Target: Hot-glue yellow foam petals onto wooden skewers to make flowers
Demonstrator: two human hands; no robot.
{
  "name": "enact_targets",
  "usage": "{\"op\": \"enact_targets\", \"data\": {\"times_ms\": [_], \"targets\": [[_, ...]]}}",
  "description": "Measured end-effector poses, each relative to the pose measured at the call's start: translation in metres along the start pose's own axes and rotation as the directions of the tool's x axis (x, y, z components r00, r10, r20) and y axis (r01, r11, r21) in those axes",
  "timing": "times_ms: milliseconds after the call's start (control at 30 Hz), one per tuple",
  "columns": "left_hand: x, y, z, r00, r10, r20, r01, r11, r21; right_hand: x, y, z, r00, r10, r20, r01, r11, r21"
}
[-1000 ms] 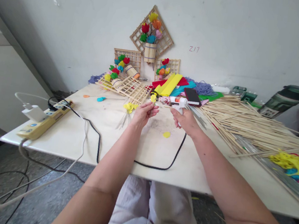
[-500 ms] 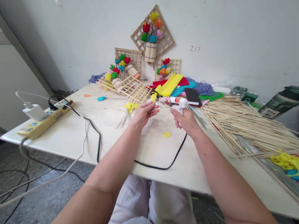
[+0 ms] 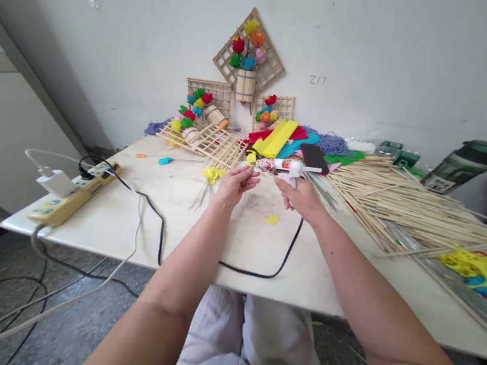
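Over the middle of the table, my left hand (image 3: 237,185) pinches the stem of a small yellow paper flower (image 3: 251,159), which stands upright above the fingers. My right hand (image 3: 299,196) is closed round the handle of a white hot glue gun (image 3: 291,166) with a glue stick poking out of its back. The gun points left, and its tip is at or very close to the yellow flower; I cannot tell whether they touch. A yellow petal piece (image 3: 271,219) lies on the table below the hands. More yellow petals (image 3: 212,175) rest on thin wires left of my left hand.
A power strip (image 3: 69,197) with plugs sits at the left edge; a black cord (image 3: 258,274) loops near the front. Bamboo sticks (image 3: 404,199) cover the right side. Behind are crepe paper (image 3: 277,139), a phone (image 3: 314,157) and lattice panels (image 3: 225,147) with paper flowers.
The glue gun has shifted slightly left and levelled, bringing its tip up to the yellow flower. My left hand has hardly moved.
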State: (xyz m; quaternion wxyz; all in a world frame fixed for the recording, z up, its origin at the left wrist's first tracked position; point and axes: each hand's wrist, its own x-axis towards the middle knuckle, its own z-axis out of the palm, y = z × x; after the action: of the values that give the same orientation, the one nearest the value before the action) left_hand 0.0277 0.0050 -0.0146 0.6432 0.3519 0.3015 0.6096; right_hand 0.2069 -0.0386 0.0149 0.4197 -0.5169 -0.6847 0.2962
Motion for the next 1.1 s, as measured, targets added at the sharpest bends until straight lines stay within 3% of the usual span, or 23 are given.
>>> {"op": "enact_targets", "data": {"times_ms": [1100], "targets": [[-0.004, 0.0021, 0.0048, 1.0, 0.003, 0.001, -0.003, 0.999, 0.044, -0.0019, -0.0083, 0.0005, 1.0, -0.014, 0.003, 0.014, 0.998, -0.06]]}}
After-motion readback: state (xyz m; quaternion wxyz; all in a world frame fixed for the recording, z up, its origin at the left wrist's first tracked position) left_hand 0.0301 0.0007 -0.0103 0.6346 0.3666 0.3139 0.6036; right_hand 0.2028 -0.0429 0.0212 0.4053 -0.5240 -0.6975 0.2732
